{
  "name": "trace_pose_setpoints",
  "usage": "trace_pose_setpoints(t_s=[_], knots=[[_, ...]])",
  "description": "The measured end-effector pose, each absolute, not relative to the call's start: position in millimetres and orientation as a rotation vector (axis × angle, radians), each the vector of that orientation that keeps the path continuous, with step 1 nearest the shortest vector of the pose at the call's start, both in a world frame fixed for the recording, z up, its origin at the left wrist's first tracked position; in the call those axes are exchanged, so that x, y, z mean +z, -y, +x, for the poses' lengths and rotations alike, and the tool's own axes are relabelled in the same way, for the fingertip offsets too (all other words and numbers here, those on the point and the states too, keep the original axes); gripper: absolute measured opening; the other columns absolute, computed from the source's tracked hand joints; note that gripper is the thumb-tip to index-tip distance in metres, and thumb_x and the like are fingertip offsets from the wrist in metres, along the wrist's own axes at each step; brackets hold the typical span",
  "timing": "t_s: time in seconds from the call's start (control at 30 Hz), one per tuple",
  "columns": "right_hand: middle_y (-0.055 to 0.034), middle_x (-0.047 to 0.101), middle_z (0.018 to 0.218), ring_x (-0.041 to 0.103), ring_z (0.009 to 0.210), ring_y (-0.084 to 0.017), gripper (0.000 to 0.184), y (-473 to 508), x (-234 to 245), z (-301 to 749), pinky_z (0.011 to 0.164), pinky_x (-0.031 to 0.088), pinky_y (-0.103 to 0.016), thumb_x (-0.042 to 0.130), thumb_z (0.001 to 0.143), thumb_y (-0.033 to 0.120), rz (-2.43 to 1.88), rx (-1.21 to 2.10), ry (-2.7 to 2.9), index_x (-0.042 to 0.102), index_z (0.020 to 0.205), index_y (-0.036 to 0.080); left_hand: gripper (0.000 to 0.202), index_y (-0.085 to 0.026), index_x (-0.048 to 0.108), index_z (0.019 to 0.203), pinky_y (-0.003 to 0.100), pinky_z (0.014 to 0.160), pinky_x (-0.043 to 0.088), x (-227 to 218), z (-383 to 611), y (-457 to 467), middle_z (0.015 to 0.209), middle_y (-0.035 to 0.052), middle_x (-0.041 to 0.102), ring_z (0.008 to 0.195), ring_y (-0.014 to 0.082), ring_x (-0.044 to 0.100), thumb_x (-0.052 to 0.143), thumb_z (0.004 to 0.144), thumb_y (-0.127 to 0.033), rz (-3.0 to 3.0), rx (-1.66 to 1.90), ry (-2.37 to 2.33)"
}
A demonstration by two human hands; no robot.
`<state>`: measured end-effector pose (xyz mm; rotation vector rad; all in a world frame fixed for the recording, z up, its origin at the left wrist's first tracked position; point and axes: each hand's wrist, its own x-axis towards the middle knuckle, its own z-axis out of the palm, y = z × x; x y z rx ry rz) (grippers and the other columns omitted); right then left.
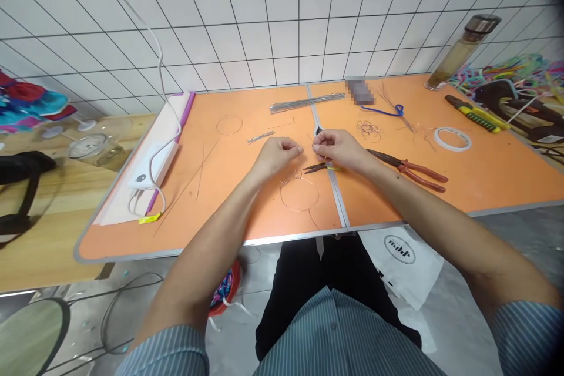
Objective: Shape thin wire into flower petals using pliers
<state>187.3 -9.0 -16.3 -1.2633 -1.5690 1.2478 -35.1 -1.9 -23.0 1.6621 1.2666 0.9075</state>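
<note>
A person's bare hands work over an orange folding table, the left hand point(279, 155) and right hand point(338, 148) facing each other a short gap apart. Fingertips on both draw near their thumbs; whether they meet or clamp a fine wire cannot be told at this scale. At six o'clock from the gap, a thin wire hoop point(299, 210) lies on the tabletop.

The piece looks partly made: the ring appears formed, with short wire prongs point(291, 177) rising from about ten to twelve o'clock on its rim. The remaining rim seems bare, suggesting much is left. A second wire hoop point(229, 134), at ten o'clock from the left hand, shows no prongs.

Supplies remain: a bundle of straight wires point(307, 103) at twelve o'clock from the gap and short cut wires point(261, 137) near the left hand. Needle-nose pliers point(315, 168) lie at five o'clock from the gap.
</note>
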Motion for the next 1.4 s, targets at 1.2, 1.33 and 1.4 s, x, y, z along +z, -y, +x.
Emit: trace_pose_setpoints(t_s=[1.2, 1.33, 1.4], knots=[[-0.0136, 0.07, 0.131, 0.066, 0.117, -0.034, 0.029, 8.9, -14.9, 252.5, 0.099, 0.053, -0.05, 0.067, 0.1, 0.038, -1.19, 0.497, 2.702, 0.074, 0.125, 0.024, 0.014, -0.018, 0.068, 0.095, 0.021, 0.062, 0.054, -12.4, -32.7, 1.6, 0.083, 0.002, 0.078, 0.061, 0.0078, 0.065, 0.08, 0.088, -0.021, 0.784, 1.219, -1.043], [-0.0122, 0.07, 0.12, 0.065, 0.111, -0.032, 0.02, 10.5, -12.5, 252.2, 0.093, 0.052, -0.047, 0.067, 0.099, 0.038, -1.235, 0.498, 2.711, 0.069, 0.113, 0.024, 0.019, -0.019, 0.067, 0.099, 0.02, 0.058, 0.051, -12.6, -33.0, 2.8, 0.083, 0.0018, 0.079, 0.059, 0.0081, 0.065, 0.082, 0.088, -0.025, 0.798, 1.216, -1.059], [-0.0109, 0.071, 0.112, 0.065, 0.105, -0.031, 0.015, 11.8, -9.7, 250.1, 0.086, 0.052, -0.044, 0.068, 0.097, 0.037, -1.288, 0.5, 2.698, 0.064, 0.103, 0.024, 0.021, -0.019, 0.067, 0.1, 0.02, 0.057, 0.05, -12.9, -32.5, 3.4, 0.082, 0.0016, 0.078, 0.058, 0.0082, 0.064, 0.082, 0.087, -0.026, 0.8, 1.222, -1.055]])
